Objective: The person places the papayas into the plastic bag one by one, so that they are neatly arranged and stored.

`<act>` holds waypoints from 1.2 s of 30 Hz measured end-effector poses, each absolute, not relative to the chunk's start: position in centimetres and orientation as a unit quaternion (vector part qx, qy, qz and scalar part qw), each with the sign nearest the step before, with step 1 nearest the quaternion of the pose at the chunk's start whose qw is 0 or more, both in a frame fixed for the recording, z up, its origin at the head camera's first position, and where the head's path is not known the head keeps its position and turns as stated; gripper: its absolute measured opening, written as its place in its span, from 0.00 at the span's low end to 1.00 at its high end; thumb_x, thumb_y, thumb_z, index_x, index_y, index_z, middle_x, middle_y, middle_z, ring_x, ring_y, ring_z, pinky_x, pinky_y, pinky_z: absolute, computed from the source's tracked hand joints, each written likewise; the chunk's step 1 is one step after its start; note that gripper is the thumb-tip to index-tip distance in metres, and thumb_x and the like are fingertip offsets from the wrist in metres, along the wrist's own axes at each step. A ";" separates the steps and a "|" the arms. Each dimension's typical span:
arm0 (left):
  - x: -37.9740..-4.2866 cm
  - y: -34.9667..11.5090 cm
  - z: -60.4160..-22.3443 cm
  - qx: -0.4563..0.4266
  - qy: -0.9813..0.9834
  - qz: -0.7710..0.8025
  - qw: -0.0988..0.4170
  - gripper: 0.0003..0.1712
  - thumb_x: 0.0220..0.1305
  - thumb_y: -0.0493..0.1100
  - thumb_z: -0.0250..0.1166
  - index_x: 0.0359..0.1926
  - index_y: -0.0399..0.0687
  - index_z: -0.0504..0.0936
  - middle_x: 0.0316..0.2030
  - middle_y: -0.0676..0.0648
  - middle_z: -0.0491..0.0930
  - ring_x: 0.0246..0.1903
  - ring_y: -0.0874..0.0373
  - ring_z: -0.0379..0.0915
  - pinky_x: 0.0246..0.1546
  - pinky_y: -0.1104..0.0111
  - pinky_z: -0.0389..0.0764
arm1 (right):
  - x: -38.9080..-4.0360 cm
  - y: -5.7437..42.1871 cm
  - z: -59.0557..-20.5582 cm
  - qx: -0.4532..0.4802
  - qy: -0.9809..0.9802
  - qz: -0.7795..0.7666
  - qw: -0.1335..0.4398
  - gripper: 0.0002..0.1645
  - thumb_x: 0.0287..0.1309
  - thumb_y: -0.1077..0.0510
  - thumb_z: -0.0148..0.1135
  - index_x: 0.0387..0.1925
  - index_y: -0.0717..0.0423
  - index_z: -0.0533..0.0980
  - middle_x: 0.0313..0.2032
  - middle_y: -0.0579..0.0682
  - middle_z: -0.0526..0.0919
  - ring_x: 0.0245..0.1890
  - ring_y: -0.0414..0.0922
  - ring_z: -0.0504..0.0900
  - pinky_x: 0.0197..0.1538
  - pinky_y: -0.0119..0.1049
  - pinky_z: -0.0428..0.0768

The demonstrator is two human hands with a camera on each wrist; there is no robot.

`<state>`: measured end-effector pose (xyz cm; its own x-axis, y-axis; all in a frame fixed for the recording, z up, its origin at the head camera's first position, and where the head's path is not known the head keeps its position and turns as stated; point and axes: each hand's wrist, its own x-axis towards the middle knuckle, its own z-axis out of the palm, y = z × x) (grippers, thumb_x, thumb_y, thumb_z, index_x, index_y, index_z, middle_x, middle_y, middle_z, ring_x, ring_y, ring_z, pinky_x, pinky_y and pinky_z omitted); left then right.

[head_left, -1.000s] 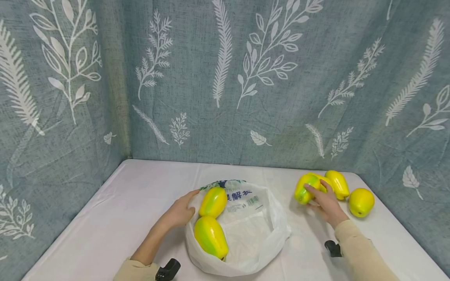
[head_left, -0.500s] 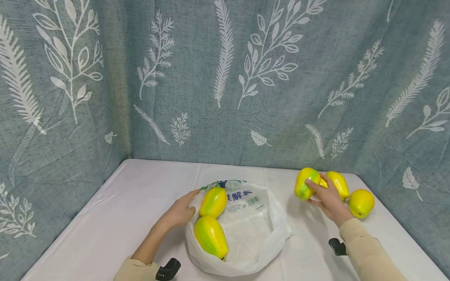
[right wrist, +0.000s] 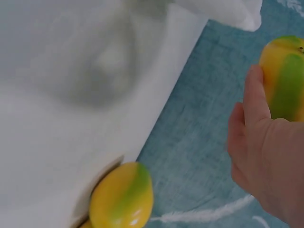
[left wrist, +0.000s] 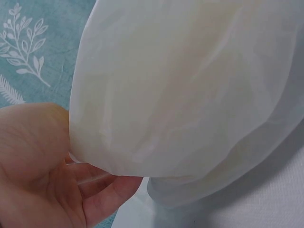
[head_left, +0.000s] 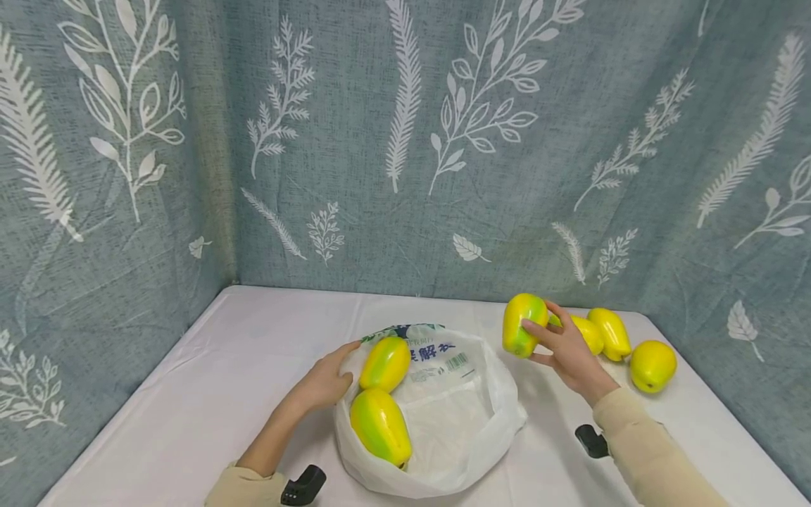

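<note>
My right hand (head_left: 570,352) grips a yellow-and-green papaya (head_left: 523,325) between thumb and fingers, raised over the table to the right of the bag. The same papaya (right wrist: 287,80) shows at the right edge of the right wrist view. A white plastic bag (head_left: 507,422) with dark blue print stands with its mouth spread wide. Two papayas, one farther back (head_left: 385,364) and one nearer (head_left: 380,428), lie along its left side inside. At the bag's left rim my left hand (head_left: 319,380) pinches the plastic; in the left wrist view the film (left wrist: 171,104) hides part of the thumb.
Three more papayas rest at the table's back right: one partly behind my right hand (head_left: 589,334), one at the back (head_left: 610,334) and one farther right (head_left: 652,366). A patterned blue-green curtain (head_left: 380,232) encloses the white table (head_left: 253,331).
My right hand has lifted the papaya and carried it left, away from the others toward the bag. My left hand and the bag have stayed put.
</note>
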<state>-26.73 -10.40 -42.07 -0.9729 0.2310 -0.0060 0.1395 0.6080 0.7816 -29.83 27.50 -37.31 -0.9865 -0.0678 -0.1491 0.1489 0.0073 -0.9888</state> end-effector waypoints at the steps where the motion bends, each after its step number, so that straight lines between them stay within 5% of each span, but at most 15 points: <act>1: -26.7 -10.4 -42.1 0.103 0.895 0.431 0.053 0.32 0.61 0.29 0.47 0.68 0.31 0.60 0.64 0.30 0.62 0.63 0.34 0.57 0.60 0.42 0.61 | -29.8 27.2 -37.3 0.023 0.706 -0.703 0.081 0.54 0.64 0.50 0.58 0.74 0.48 0.30 0.70 0.66 0.44 0.62 0.59 0.62 0.58 0.51 0.71; 9: -26.6 -10.4 -42.0 0.102 0.896 0.430 0.055 0.32 0.62 0.29 0.48 0.68 0.31 0.59 0.64 0.30 0.62 0.64 0.34 0.56 0.60 0.43 0.60 | -29.7 25.1 -37.5 0.006 0.707 -0.701 0.093 0.52 0.64 0.51 0.58 0.75 0.49 0.34 0.68 0.66 0.49 0.57 0.56 0.68 0.55 0.49 0.75; 22: -26.7 -10.5 -42.0 0.102 0.896 0.429 0.056 0.31 0.62 0.29 0.48 0.68 0.32 0.59 0.64 0.30 0.62 0.64 0.34 0.57 0.59 0.43 0.61 | -29.2 22.4 -38.9 0.004 0.718 -0.687 0.110 0.47 0.63 0.53 0.59 0.74 0.48 0.42 0.66 0.65 0.53 0.60 0.61 0.65 0.53 0.50 0.76; 36: -26.6 -10.5 -41.9 0.101 0.895 0.431 0.058 0.32 0.61 0.29 0.48 0.68 0.32 0.59 0.64 0.30 0.62 0.63 0.34 0.57 0.59 0.43 0.61 | -28.0 20.3 -40.1 -0.054 0.738 -0.644 0.193 0.47 0.59 0.53 0.64 0.72 0.47 0.49 0.64 0.65 0.57 0.53 0.56 0.73 0.51 0.51 0.78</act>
<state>-26.59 -10.50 -41.92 -0.9728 0.2310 -0.0158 0.1315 0.6076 0.7833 -27.99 20.28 -40.14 -0.9198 -0.3283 -0.2150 0.1688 0.1635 -0.9720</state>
